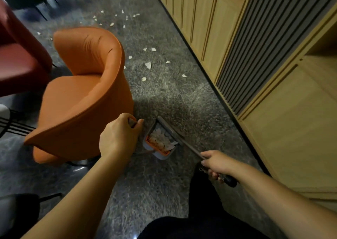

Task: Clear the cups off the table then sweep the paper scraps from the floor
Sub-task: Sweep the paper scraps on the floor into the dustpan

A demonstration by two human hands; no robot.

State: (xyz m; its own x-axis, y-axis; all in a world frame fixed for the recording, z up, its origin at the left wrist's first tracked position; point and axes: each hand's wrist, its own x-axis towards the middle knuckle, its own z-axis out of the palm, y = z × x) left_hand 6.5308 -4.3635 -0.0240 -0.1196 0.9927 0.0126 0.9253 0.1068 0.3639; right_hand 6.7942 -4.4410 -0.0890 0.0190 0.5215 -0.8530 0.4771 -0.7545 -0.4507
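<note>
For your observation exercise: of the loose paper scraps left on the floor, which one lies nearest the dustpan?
The rounded scrap beside the orange chair. It lies closest to the dustpan; the others are scattered farther up the floor.

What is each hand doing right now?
Left hand: holds the dustpan handle.
Right hand: holds the broom handle.

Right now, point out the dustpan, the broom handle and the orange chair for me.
dustpan (165,154): head view, on its grey rear wall near the orange edge.
broom handle (189,147): head view, on the bare grey shaft ahead of the right hand.
orange chair (87,50): head view, on the inside of the backrest.
</note>
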